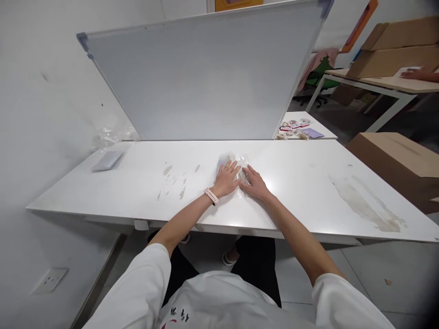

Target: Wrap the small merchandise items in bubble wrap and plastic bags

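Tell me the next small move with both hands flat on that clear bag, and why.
Probably sweep the left hand and right hand apart, outward: both lie flat on the clear plastic bag, which looks crinkled on the white table.

Both hands — left hand (pixel 227 179), right hand (pixel 255 184) — lie side by side on a plastic bag (pixel 240 161) mid-table (pixel 308 183), whiteboard (pixel 206 77) behind.

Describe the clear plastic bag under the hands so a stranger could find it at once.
Start at the long white table in front of the leaning whiteboard. Near its middle, the left hand and right hand press flat on a crinkled clear plastic bag. Unlike the grey flat packet at the table's far left, it is transparent and glossy.
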The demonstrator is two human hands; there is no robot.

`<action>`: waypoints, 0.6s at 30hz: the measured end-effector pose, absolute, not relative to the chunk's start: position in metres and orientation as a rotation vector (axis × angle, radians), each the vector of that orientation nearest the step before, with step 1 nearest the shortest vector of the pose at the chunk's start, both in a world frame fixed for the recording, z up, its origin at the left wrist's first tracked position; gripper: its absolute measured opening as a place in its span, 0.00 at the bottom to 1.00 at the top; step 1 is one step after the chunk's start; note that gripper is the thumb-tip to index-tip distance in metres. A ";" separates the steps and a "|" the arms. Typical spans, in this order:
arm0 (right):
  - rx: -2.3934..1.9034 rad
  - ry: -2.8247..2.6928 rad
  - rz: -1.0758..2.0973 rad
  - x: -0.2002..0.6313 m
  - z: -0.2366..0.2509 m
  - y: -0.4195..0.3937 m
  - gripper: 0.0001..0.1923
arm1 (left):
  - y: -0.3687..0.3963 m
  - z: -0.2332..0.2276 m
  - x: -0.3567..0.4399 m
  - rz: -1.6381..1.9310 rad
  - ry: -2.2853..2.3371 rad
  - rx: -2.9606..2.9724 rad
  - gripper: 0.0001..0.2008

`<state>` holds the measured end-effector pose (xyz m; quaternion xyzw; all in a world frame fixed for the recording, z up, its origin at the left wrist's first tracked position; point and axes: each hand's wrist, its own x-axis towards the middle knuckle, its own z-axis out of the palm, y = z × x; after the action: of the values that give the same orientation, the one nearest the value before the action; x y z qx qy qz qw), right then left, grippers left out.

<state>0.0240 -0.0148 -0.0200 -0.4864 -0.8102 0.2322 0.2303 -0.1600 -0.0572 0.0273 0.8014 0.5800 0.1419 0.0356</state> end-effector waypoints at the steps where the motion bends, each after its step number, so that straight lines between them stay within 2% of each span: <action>1: -1.311 -2.247 0.668 0.030 -0.018 -0.010 0.39 | -0.049 0.023 -0.158 0.379 1.765 2.457 0.28; 7: -1.290 -2.218 0.727 0.050 -0.006 0.001 0.36 | -0.036 -0.001 -0.174 0.337 1.713 2.512 0.27; 14: -1.457 -2.287 0.277 0.031 0.001 -0.016 0.29 | -0.038 0.003 -0.173 0.339 1.726 2.490 0.25; 18: -1.527 -2.184 0.323 0.028 0.008 -0.018 0.27 | -0.036 0.005 -0.173 0.399 1.777 2.447 0.19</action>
<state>0.0276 -0.0182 0.0080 -0.5542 -0.7923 0.1173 0.2267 -0.1728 -0.0361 0.0050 0.8014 0.5819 0.1306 0.0456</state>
